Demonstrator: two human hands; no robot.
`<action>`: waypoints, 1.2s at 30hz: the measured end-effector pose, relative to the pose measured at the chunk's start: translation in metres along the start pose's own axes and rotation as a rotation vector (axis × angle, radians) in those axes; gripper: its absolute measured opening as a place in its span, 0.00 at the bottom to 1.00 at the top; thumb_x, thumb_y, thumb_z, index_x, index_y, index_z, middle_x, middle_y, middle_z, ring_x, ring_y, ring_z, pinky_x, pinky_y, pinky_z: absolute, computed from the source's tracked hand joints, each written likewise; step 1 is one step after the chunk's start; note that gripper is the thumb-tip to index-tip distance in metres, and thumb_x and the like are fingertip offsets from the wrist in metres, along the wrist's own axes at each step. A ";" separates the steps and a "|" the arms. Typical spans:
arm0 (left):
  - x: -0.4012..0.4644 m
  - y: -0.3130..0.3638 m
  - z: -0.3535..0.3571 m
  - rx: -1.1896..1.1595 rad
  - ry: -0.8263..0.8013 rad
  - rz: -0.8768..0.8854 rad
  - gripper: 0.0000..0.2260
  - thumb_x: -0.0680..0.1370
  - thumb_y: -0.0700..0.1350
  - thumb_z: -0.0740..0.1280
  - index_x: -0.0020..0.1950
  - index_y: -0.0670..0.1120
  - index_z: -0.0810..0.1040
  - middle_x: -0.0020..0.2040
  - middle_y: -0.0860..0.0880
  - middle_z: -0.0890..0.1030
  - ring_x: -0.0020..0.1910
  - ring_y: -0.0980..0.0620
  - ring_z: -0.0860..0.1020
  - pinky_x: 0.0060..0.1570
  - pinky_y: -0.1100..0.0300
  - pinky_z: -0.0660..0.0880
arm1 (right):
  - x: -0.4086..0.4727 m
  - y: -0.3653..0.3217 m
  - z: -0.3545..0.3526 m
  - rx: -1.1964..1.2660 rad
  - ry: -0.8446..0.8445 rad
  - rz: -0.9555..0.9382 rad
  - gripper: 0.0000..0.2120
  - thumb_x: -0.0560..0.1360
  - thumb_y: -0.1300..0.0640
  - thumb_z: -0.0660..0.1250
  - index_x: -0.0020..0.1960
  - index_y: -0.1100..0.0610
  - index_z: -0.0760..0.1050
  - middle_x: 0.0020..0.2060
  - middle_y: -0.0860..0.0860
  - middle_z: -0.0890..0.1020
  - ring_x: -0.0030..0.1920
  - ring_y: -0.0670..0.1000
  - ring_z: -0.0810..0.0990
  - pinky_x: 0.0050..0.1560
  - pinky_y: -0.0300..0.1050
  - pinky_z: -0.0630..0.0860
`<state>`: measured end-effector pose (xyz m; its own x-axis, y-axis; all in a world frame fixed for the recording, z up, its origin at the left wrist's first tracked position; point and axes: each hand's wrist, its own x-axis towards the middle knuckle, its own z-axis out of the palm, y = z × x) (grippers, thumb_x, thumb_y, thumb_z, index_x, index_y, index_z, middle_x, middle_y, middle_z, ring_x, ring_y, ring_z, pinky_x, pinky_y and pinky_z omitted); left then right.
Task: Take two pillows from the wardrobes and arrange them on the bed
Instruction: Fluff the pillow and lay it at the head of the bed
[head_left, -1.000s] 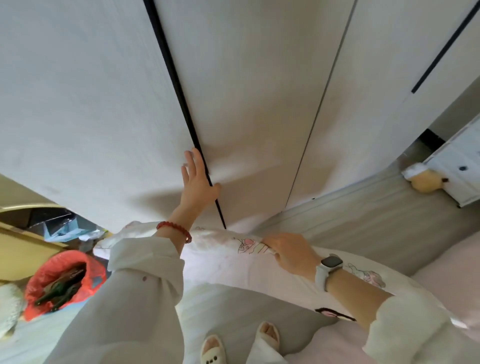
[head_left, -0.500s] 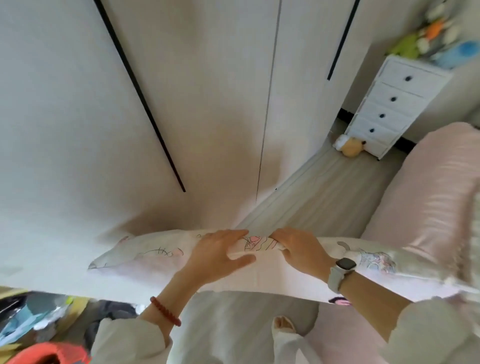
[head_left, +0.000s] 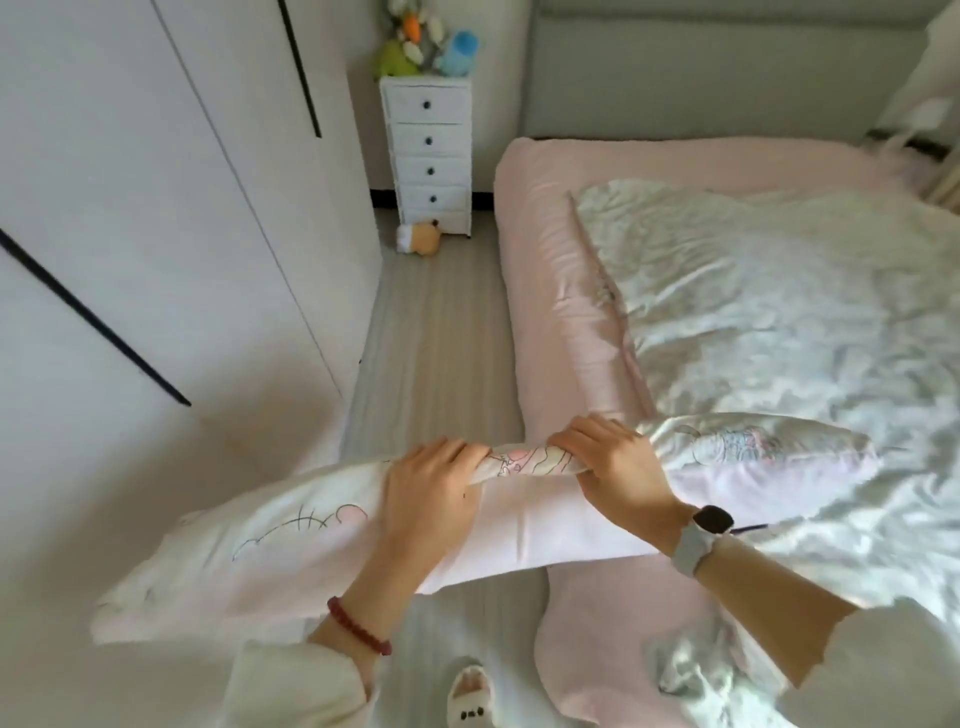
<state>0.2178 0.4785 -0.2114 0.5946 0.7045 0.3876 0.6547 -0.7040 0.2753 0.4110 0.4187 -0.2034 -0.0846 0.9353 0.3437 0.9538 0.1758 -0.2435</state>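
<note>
Both of your hands are on one long pale-pink pillow with line-drawn cartoon prints (head_left: 291, 551), held crosswise in front of you over the strip of grey wood-look floor (head_left: 436, 332). That strip is the open lane: it runs between the white wardrobe doors with thin black handle bars (head_left: 156, 234) on your left and the side edge of the bed with a pink sheet (head_left: 550, 270) on your right, and it ends at a narrow white chest of drawers (head_left: 428, 156), where a small plush toy (head_left: 421, 240) lies on the floor just in front of it.

Your left hand (head_left: 428, 499) is closed over the pillow's top edge near its middle, fingers curled over the far side. Your right hand (head_left: 613, 467) is clamped on the same edge just beside it, and the fabric between the two is bunched into a tight roll. The pillow's left end hangs out toward the wardrobe; its right end reaches over the bed's side edge, above a crumpled white quilt (head_left: 779, 322) that covers most of the mattress.

A grey headboard (head_left: 701, 67) closes the far end. The pillow's underside is hidden, and its right corner blurs into the quilt, so it may be touching the bedding. One slipper (head_left: 470, 699) shows at the bottom edge.
</note>
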 end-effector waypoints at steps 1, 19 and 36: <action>-0.003 0.019 0.001 -0.014 0.008 0.050 0.11 0.61 0.38 0.60 0.37 0.46 0.80 0.30 0.50 0.80 0.28 0.46 0.77 0.27 0.59 0.68 | -0.023 0.003 -0.011 -0.024 0.023 0.039 0.18 0.56 0.71 0.61 0.42 0.58 0.80 0.33 0.53 0.83 0.33 0.56 0.81 0.32 0.42 0.78; -0.104 0.431 -0.035 -0.008 0.308 0.848 0.09 0.62 0.32 0.61 0.32 0.44 0.77 0.25 0.49 0.73 0.25 0.49 0.72 0.23 0.59 0.65 | -0.428 0.024 -0.220 0.005 0.564 0.558 0.15 0.63 0.76 0.60 0.46 0.66 0.77 0.38 0.59 0.82 0.40 0.58 0.81 0.42 0.40 0.70; -0.125 0.790 0.145 -0.591 -0.214 0.895 0.15 0.72 0.51 0.59 0.39 0.42 0.80 0.32 0.44 0.81 0.29 0.44 0.79 0.25 0.57 0.69 | -0.728 0.191 -0.349 -0.448 0.561 1.021 0.16 0.62 0.63 0.52 0.44 0.62 0.75 0.37 0.57 0.80 0.42 0.53 0.71 0.40 0.44 0.64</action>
<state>0.7284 -0.1521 -0.1697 0.8498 -0.1227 0.5126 -0.3483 -0.8606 0.3715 0.7553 -0.3360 -0.1839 0.7813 0.3037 0.5453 0.5349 -0.7760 -0.3341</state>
